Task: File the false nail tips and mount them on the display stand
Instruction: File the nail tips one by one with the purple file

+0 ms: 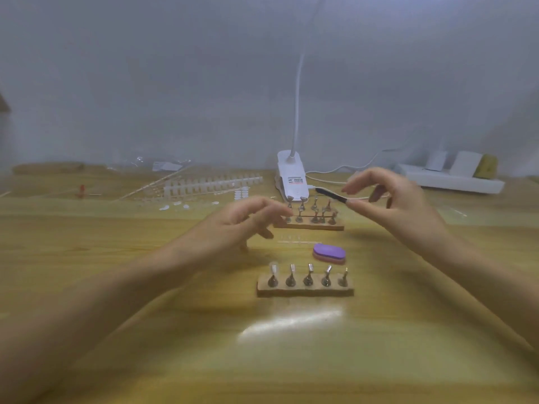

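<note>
The right hand [399,205] pinched a black nail file [331,195] above the far display stand [312,227]. The left hand [242,221] had its fingers curled, its grip unclear.

This is a nail-craft work desk against a plain pale wall. The wood-grain table [145,330] carries a near display stand [304,290] of metal holders at centre, with a far display stand [313,227] and a white clip-on gooseneck lamp [290,173] toward 12 o'clock. Also there: a purple buffer block [329,252], a black nail file [329,195], strips of clear false nail tips [213,183] at 11 o'clock, and a white power strip [455,183] at 2 o'clock.
</note>
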